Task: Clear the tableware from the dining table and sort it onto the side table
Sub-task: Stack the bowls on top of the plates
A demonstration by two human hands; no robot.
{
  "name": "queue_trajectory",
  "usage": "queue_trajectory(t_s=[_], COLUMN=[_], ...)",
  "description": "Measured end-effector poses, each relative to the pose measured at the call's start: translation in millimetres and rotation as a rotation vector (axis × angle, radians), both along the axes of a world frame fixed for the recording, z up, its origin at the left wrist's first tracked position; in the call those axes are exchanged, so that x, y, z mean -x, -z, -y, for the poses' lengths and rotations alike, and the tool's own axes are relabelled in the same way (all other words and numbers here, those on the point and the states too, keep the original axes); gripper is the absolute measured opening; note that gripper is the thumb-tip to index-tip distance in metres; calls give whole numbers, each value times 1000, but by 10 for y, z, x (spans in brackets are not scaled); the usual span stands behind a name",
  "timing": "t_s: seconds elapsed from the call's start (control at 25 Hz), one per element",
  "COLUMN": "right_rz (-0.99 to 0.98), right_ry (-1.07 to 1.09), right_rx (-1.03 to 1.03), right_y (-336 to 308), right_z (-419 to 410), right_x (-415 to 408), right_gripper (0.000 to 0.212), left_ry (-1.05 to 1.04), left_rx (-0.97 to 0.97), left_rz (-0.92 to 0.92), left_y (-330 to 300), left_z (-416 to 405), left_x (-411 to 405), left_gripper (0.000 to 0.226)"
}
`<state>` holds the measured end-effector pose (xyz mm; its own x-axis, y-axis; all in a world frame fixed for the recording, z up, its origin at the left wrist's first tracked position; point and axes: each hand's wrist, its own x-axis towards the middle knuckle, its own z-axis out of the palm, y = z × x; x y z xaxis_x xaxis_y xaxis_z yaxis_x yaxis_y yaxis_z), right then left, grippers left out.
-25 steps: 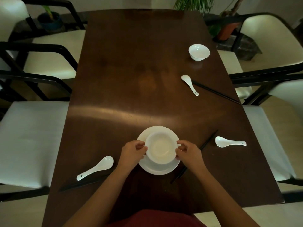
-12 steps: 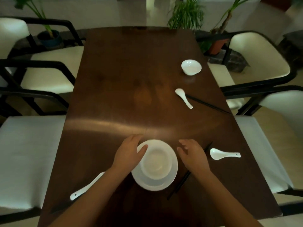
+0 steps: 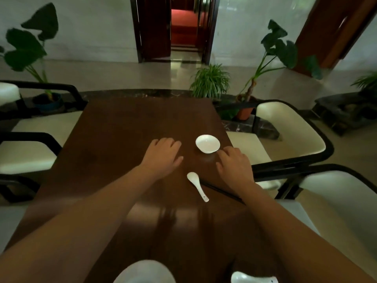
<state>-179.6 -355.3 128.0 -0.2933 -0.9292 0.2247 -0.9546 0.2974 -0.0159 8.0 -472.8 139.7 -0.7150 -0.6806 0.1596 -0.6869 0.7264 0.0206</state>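
Both hands reach out over the dark wooden dining table, holding nothing. The left hand has relaxed, slightly spread fingers; the right hand is loosely spread too, its fingertips just beside the small white bowl. A white spoon and black chopsticks lie below the fingers, between the wrists. Cream chairs flank the table (potted plants stand beyond), with a doorway behind.

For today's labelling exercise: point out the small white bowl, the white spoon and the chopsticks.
Small white bowl [image 3: 207,143], head view, inner base.
White spoon [image 3: 197,184], head view, upper handle.
Chopsticks [image 3: 221,192], head view, mid-shaft.
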Motion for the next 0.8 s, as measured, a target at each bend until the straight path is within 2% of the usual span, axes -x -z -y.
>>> queue_trajectory(t_s=[0.24,0.4,0.6,0.8], right_rz=[30,10,64,146], right_ry=[-25,-123,-238,-234], right_rx=[-93,-174,-188,-119], right_y=[580,1046,1422,1590], right_z=[847,1317,1569,1556], right_x=[1011,1403,1566,1640], right_gripper=[38,43,37,33], left_ry=[-65,23,102,67], left_rx=[21,36,-54,-163], left_rz=[41,91,142,8], left_y=[580,1083,1482,1744], left_z=[754,1079,1250,1267], left_x=[1004,1389,1607,1672], left_gripper=[48,47,44,37])
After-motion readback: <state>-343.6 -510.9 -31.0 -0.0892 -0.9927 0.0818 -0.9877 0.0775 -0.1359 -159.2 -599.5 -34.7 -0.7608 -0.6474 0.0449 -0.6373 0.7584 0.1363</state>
